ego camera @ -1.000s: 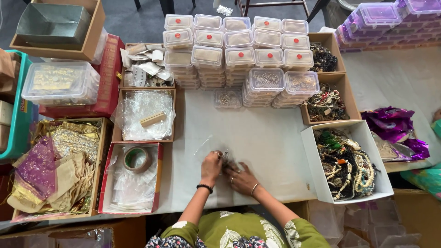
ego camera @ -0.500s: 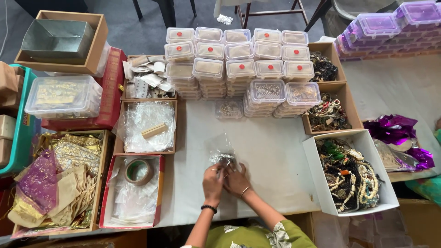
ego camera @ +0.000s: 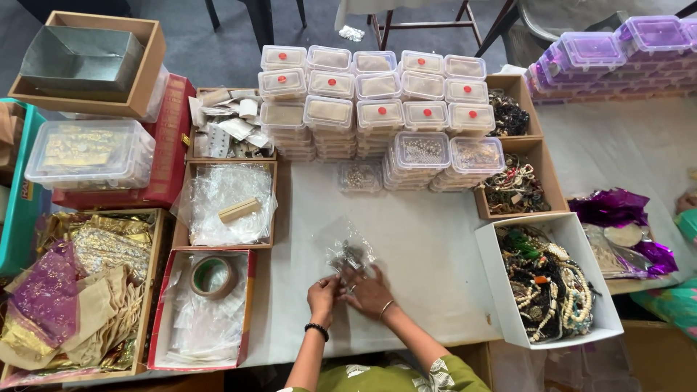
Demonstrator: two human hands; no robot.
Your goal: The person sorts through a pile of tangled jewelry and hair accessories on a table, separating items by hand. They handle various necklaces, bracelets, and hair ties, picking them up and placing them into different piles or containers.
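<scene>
Both hands meet near the front of a white table [ego camera: 428, 247]. My left hand [ego camera: 323, 295] and my right hand [ego camera: 367, 290] together hold a small clear plastic bag [ego camera: 347, 250] with dark jewellery inside, lying on the table top. A black band is on the left wrist, a thin bangle on the right.
Stacks of clear lidded containers [ego camera: 363, 101] fill the back. A white box of beaded necklaces [ego camera: 548, 283] sits at right, two brown boxes of jewellery [ego camera: 515, 185] behind it. Left: a red box with a tape roll [ego camera: 210, 276], a box of plastic bags [ego camera: 225, 203], gold pouches [ego camera: 87, 290].
The camera view has shifted slightly. My hands have stayed together on the clear bag, which now lies a little further forward on the table.
</scene>
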